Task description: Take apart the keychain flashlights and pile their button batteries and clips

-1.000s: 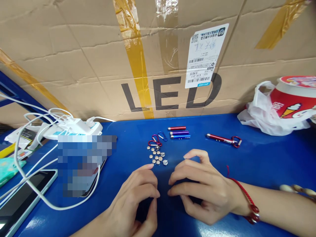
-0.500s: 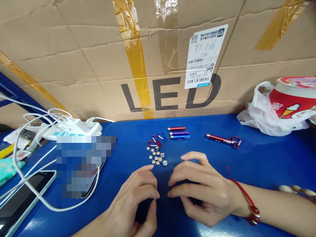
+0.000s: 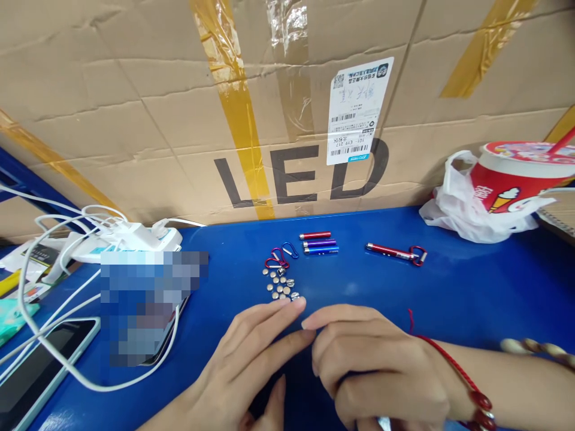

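Note:
My left hand (image 3: 254, 356) has its fingers stretched toward my right hand, with the thumb apart below; no object shows in it. My right hand (image 3: 381, 359) is curled, its index fingertip meeting the left fingers. A pale, shiny bit (image 3: 384, 424) shows under it at the bottom edge, too little to name. Just beyond the left fingertips lie several button cells (image 3: 278, 288) and small silver caps (image 3: 290, 283). Behind them are red and blue carabiner clips (image 3: 277, 258). Further back lie red (image 3: 315, 236), purple (image 3: 319, 243) and blue (image 3: 321, 251) metal tubes.
A red penlight with a carabiner (image 3: 390, 252) lies to the right. A phone (image 3: 45, 371), a partly blurred device, white cables and a power strip (image 3: 171, 240) fill the left. A cardboard box (image 3: 171, 131) stands behind. A red cup (image 3: 516, 185) in a plastic bag stands at right.
My hands have come together until their fingers meet. The left fingers have straightened, while the right ones have curled in. The pale bit under the right hand has come into sight. The view has shifted slightly.

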Motion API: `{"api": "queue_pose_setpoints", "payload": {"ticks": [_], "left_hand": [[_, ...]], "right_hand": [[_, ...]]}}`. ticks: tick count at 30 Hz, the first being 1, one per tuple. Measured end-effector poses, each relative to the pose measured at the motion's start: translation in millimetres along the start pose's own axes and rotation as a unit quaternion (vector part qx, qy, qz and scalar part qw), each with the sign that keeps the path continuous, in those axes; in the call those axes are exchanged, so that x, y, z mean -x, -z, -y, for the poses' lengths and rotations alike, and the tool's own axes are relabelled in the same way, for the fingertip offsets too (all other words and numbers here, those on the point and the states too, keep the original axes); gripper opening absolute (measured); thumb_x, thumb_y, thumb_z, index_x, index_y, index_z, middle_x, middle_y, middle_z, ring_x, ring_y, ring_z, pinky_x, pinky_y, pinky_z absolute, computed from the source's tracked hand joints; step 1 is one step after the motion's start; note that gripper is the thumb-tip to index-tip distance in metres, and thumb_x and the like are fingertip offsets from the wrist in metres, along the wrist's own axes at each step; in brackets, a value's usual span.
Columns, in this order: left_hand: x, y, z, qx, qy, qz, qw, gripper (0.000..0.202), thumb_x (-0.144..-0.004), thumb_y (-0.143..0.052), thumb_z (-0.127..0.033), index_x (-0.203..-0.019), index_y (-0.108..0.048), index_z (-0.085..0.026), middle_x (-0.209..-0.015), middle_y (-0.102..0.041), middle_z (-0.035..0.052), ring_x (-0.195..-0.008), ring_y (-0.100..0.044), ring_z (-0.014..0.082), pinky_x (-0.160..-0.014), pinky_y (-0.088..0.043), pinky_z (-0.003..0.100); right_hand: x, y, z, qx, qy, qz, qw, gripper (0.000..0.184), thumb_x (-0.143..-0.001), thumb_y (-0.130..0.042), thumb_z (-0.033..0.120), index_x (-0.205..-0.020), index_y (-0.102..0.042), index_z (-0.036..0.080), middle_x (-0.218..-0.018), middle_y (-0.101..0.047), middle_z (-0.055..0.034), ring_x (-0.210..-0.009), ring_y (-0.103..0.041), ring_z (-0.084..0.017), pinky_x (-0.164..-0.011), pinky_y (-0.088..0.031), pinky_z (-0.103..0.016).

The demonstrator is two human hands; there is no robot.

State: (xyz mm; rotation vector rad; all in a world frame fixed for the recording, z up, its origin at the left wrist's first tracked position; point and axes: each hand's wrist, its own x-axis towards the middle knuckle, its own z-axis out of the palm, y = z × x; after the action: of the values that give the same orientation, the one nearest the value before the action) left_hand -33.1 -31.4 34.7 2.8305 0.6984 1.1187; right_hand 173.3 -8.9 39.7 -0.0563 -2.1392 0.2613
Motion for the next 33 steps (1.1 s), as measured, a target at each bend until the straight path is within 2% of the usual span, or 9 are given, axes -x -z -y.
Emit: {"api": "queue_pose_setpoints", "payload": {"ticks": [4,9,18,23,33], "left_hand": [[1,1.9,-1,-0.011,-0.027,0.015,0.999,0.055,-0.072,-0.043,0.001,-0.125,-0.047,-0.007,-0.135,-0.046,0.0125,-0.125,-0.042,0.0231,-0.100,-0.043,0.034],[0,1.5,-1,0.000,-0.032,0.012,0.999,0.056,-0.072,-0.041,0.002,-0.127,-0.046,-0.006,-0.138,-0.043,0.0119,-0.127,-0.040,0.0230,-0.102,-0.042,0.033],[2,-3.2,-1,0.024,-0.025,0.008,0.999,0.058,-0.071,-0.041,0.003,-0.128,-0.044,-0.006,-0.138,-0.044,0.0134,-0.127,-0.041,0.0238,-0.099,-0.042,0.036],[3,-8.5,-2,0.066,-0.001,-0.014,0.998,0.062,-0.070,-0.039,0.004,-0.130,-0.042,-0.008,-0.139,-0.042,0.0102,-0.128,-0.040,0.0242,-0.102,-0.038,0.037],[6,-10.7,-3,0.087,0.024,-0.019,0.996,0.072,-0.070,-0.041,0.002,-0.139,-0.036,-0.017,-0.142,-0.041,0.0031,-0.129,-0.040,0.0222,-0.102,-0.036,0.035]], "right_hand": [[-1,-2,6,-0.050,-0.025,-0.018,0.998,0.016,-0.064,-0.043,0.005,-0.066,-0.047,0.020,-0.066,-0.057,0.0018,-0.063,-0.057,-0.010,-0.087,-0.050,-0.023],[-4,-2,7,-0.063,-0.036,-0.025,0.997,0.020,-0.062,-0.043,0.000,-0.064,-0.048,0.019,-0.064,-0.057,0.0019,-0.061,-0.058,-0.009,-0.080,-0.052,-0.021],[-5,-2,10,-0.092,-0.064,-0.017,0.994,0.017,-0.068,-0.044,0.005,-0.063,-0.049,0.020,-0.062,-0.056,0.0020,-0.059,-0.058,-0.010,-0.085,-0.049,-0.024],[-3,-4,10,-0.126,-0.084,-0.042,0.988,0.014,-0.062,-0.046,0.005,-0.062,-0.050,0.018,-0.062,-0.054,0.0025,-0.059,-0.056,-0.009,-0.089,-0.048,-0.025],[-5,-4,13,-0.127,-0.108,-0.043,0.985,0.016,-0.062,-0.046,0.003,-0.061,-0.050,0.018,-0.060,-0.054,0.0027,-0.057,-0.056,-0.009,-0.085,-0.049,-0.024]]}}
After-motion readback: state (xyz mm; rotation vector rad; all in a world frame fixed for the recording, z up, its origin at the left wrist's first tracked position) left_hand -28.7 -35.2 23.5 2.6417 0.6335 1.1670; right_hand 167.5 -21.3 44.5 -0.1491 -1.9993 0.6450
